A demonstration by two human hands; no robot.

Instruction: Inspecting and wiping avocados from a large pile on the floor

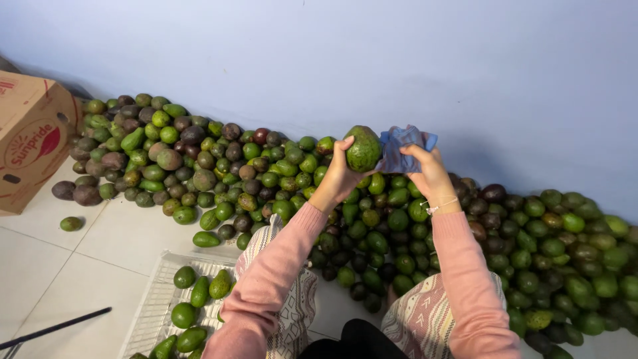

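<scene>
- My left hand is clasped around a large green avocado, raised in front of the pale blue wall.
- My right hand grips a crumpled blue cloth, pressed against the avocado at its 3 o'clock side.
- Below both hands, a long heap of avocados, green and dark purple, lies along the foot of the wall on the white tiled floor.
- At 9 o'clock sits a brown cardboard box with a red oval label on its side.
- At 7 o'clock, a white plastic crate holds several green avocados.
</scene>
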